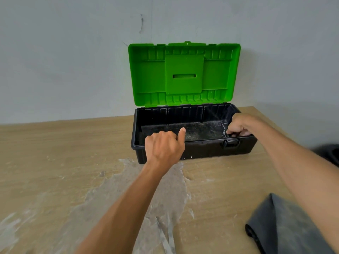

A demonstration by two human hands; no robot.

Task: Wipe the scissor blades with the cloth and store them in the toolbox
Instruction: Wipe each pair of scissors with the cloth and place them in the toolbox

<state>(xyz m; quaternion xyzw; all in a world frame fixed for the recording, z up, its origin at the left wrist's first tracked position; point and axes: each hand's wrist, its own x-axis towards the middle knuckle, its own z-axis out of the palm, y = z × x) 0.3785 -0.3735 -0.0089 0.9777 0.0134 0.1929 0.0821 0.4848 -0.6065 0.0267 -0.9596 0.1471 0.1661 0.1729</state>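
While the toolbox (201, 152) stands open against the wall, its green lid (183, 74) upright behind the black base, the left hand (164, 143) hangs over its front rim. The fingers are clenched and the thumb pokes out, with nothing seen in them. The right hand (240, 125) reaches into the toolbox's right end, fingers curled downward. Whether they grasp anything cannot be told, and the scissors cannot be made out. The grey cloth (286, 224) lies on the table (55, 153) in front of the toolbox, to the right, beneath the right forearm. White smears (174, 189) streak the wood before the toolbox.
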